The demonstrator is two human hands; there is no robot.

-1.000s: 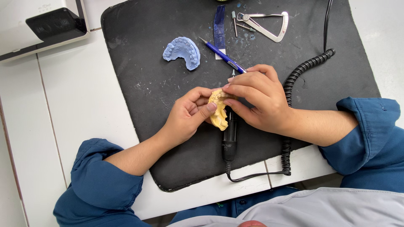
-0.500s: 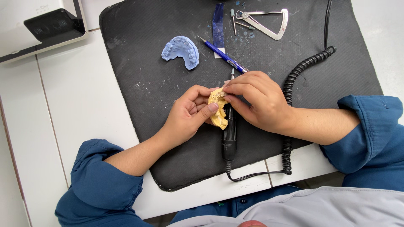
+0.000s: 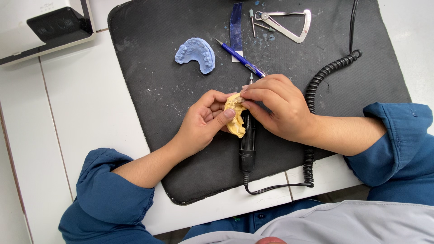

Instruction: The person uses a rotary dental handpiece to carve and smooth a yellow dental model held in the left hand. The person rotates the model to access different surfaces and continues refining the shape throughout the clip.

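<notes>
Currently at frame centre: yellow dental cast (image 3: 236, 120) pinched between both hands over black mat (image 3: 149, 58). Left hand (image 3: 202, 121) grip closed on cast, thumb on its near side. Right hand (image 3: 276, 107) grip closed too, fingertips on cast's top edge. Black rotary handpiece (image 3: 247, 144) lying on mat under cast, tip poking out above right fingers, coiled cord (image 3: 312, 90) at right. Blue dental cast (image 3: 196, 54) upper centre-left, blue pen (image 3: 239, 57) beside it, metal caliper (image 3: 289, 23) at top. White surface (image 3: 86, 104) underneath.
</notes>
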